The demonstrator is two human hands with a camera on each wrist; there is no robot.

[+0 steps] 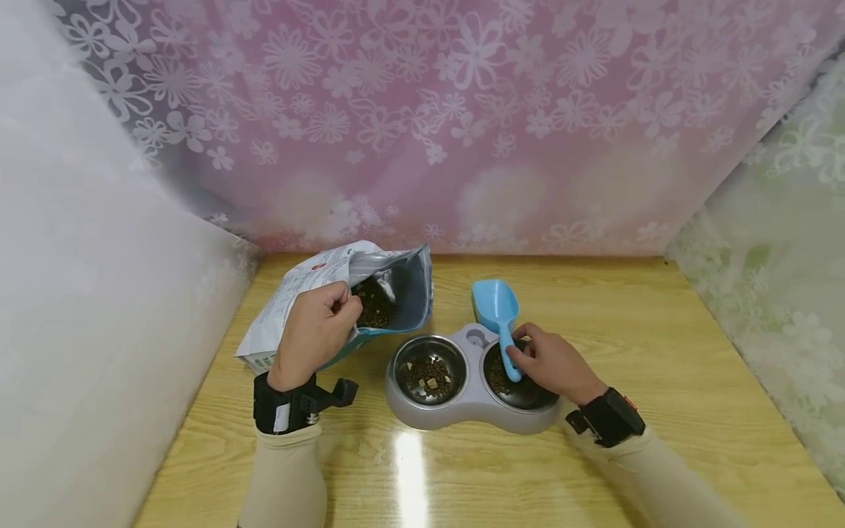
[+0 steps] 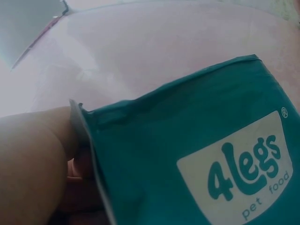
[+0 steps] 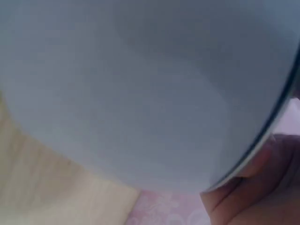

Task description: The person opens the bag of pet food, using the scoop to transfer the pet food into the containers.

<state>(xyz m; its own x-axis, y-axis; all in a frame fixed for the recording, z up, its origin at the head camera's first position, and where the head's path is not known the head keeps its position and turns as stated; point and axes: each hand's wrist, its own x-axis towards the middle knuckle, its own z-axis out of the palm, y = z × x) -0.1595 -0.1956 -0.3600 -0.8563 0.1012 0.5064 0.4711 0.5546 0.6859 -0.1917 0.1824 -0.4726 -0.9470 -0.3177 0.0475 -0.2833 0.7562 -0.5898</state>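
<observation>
My left hand (image 1: 318, 323) grips the near edge of an open pet food bag's (image 1: 284, 315) mouth. The bag lies tilted on its side with brown kibble (image 1: 375, 306) inside; the left wrist view shows its teal face with a "4Legs" label (image 2: 239, 168). Over the right bowl of a grey double pet bowl (image 1: 475, 392), my right hand (image 1: 554, 363) pinches the handle of a blue scoop (image 1: 496, 302). The scoop's head points away, with no kibble visible in it. Kibble with pale pieces (image 1: 429, 375) lies in the left steel bowl; more kibble is partly hidden in the right one.
A wooden table (image 1: 660, 352) carries everything. Flowered pink cloth (image 1: 436, 147) rises behind it, with pale walls at left and right. In the right wrist view, the bowl stand's grey side (image 3: 131, 108) fills most of the picture.
</observation>
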